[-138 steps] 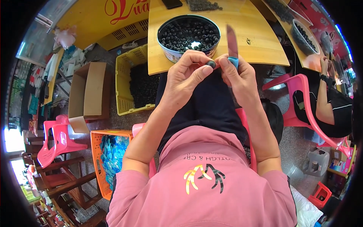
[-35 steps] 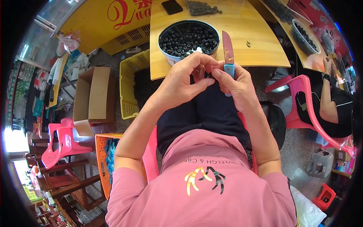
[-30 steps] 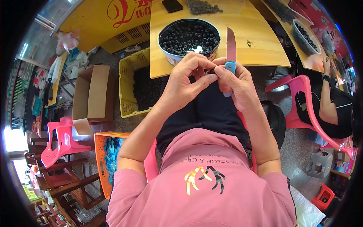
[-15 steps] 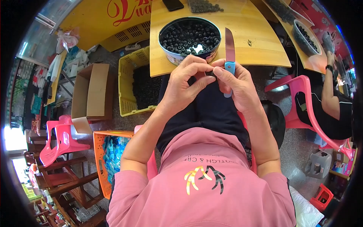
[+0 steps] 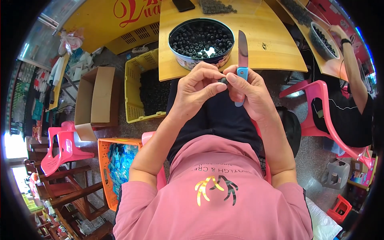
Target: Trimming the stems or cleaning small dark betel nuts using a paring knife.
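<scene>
My left hand (image 5: 199, 89) is closed in a pinch on a small round black piece (image 5: 223, 81), held over my lap in front of the table edge. My right hand (image 5: 249, 90) grips a knife (image 5: 242, 72) by its blue handle, blade pointing up and away. Its thumb and fingertips meet the black piece too, so both hands touch it. Just beyond my hands, a round tin (image 5: 192, 60) with a patterned side holds many small black beads with holes (image 5: 200, 36). Fingers hide part of the black piece and of the knife handle.
The tin stands on a wooden table (image 5: 276, 44) with a phone (image 5: 184, 5). A yellow crate (image 5: 132, 96) of black pieces, a cardboard box (image 5: 102, 98) and an orange crate (image 5: 105, 164) stand left. At right, a co-worker's arm (image 5: 354, 68) reaches by a bowl (image 5: 320, 44); pink chair (image 5: 320, 104).
My hands have shifted slightly, and the small black piece shows more between my fingertips. The knife has tipped a little lower. The co-worker's arm at right has stretched farther forward past the bowl.
</scene>
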A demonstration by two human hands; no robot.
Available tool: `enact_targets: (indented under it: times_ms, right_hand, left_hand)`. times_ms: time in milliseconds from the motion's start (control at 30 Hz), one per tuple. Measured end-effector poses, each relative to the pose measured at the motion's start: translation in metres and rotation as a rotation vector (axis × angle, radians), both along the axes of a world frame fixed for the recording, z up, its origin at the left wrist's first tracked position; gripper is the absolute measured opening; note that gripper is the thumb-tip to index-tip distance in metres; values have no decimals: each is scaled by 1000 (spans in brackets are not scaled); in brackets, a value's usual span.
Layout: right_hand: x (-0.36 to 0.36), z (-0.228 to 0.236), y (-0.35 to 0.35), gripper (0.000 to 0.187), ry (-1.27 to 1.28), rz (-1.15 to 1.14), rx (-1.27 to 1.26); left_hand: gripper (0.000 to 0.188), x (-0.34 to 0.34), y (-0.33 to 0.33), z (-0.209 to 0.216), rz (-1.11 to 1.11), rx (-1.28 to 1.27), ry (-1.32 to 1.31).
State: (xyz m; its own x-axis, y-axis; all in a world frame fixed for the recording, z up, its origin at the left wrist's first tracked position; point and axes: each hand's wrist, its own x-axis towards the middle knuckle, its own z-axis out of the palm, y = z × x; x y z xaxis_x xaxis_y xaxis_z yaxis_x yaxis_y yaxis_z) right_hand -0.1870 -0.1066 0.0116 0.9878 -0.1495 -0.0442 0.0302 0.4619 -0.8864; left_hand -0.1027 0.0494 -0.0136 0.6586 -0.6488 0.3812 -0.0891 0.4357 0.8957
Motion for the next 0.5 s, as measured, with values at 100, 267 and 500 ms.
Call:
enact_targets:
  times_ms: [100, 267, 500]
  right_hand:
    - [-1, 1, 1, 19, -14, 12, 53]
    - [-4, 0, 6, 19, -178, -175, -525]
    - [-4, -3, 9, 13, -385, -287, -1056]
  left_hand:
    - [18, -1, -2, -4, 0, -41, 45]
    - [17, -3, -2, 5, 0, -106, 161]
    - [17, -4, 0, 9, 68, -112, 173]
